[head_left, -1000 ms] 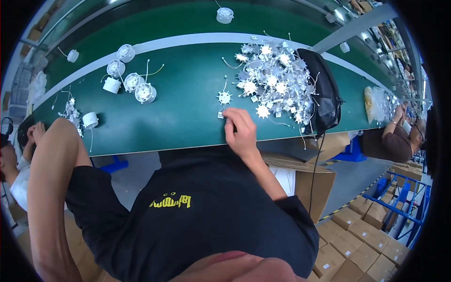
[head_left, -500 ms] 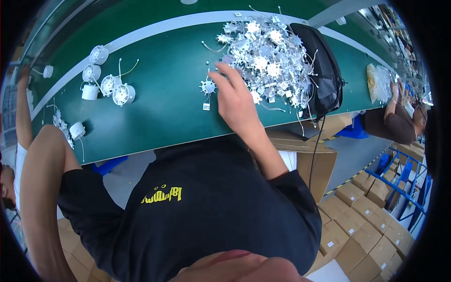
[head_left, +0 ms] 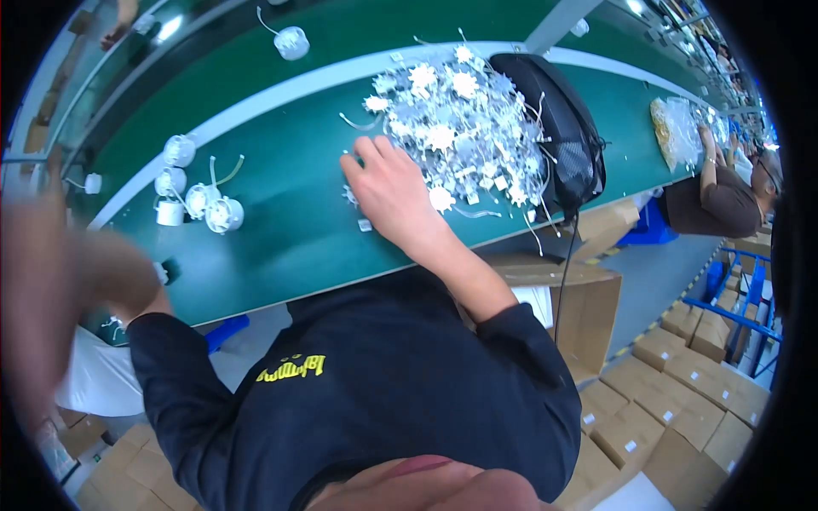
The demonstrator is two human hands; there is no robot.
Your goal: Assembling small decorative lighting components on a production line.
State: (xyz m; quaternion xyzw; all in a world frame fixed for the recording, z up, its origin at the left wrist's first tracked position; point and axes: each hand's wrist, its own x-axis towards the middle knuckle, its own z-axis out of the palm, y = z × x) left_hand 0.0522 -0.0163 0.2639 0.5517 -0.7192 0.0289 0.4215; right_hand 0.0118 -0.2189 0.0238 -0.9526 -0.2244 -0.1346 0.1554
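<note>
My right hand (head_left: 388,192) reaches over the green table, its fingers curled together and pointing down. Just under it and to its left, a small silvery star-shaped part (head_left: 349,196) partly shows, and a white tag (head_left: 365,225) lies below it. What the fingertips hold, if anything, is hidden. Right beside the hand rises a heap of star-shaped metal parts with thin white leads (head_left: 477,128). My left forearm (head_left: 51,298) is bent at the left edge and blurred; its hand is outside the picture. Several white round fan housings (head_left: 223,215) stand to the left on the table.
A black mesh bag (head_left: 567,128) borders the heap on its right, with a cable hanging down. Another fan housing (head_left: 291,43) sits beyond the white rail. Cardboard boxes (head_left: 630,430) cover the floor at right. A person in brown (head_left: 711,200) works at the far right by a clear bag (head_left: 676,132).
My right hand has lowered over the star-shaped part, and its fingers have drawn together. My left forearm has swung and blurred. The whole view has shifted, bringing in a housing beyond the rail.
</note>
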